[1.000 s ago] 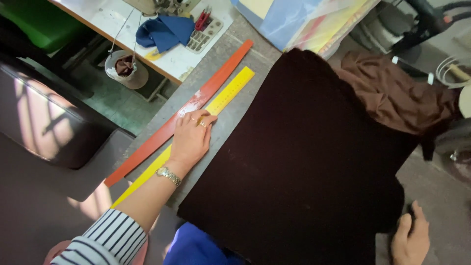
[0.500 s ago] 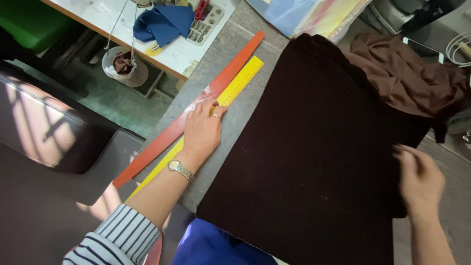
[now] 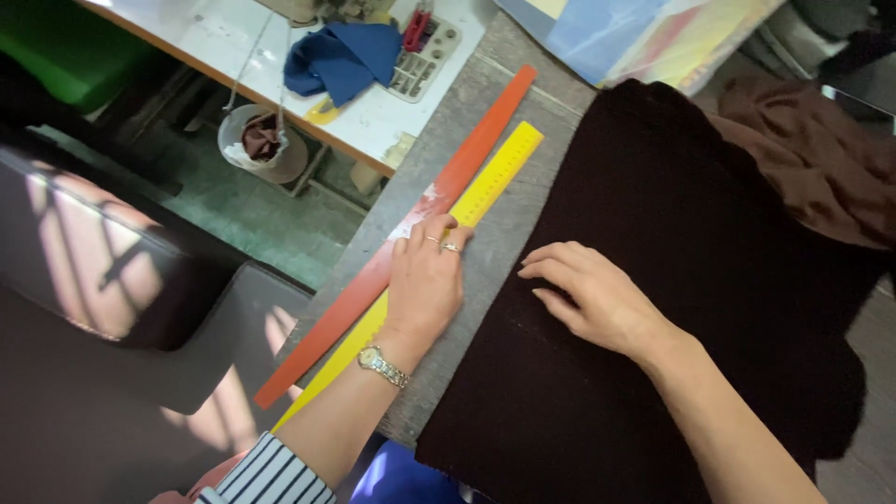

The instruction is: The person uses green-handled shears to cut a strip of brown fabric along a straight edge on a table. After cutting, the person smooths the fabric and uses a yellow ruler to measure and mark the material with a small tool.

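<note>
Since half a second ago my right hand [image 3: 602, 299] has slid from the far edge of the dark brown fabric [image 3: 691, 308] toward its near-left border, so both hands now sit close together by the rulers. It lies flat, palm down, fingers spread and holding nothing, only pressing the cloth, which I read as smoothing it. My left hand [image 3: 425, 285] has barely shifted: it rests open on the yellow ruler [image 3: 495, 182], fingertips reaching the orange ruler [image 3: 467, 163] beside it, pinning rather than gripping.

Both rulers run from about seven o'clock to one o'clock along the grey table [image 3: 499, 243], just left of the fabric. At eleven o'clock a blue cloth [image 3: 341, 56] lies on a white worktop [image 3: 224, 42]; at two o'clock, lighter brown fabric [image 3: 821, 159] is bunched.

My forearm covers the yellow ruler's lower end, and the dark fabric's bottom edge is cut off by the frame.
</note>
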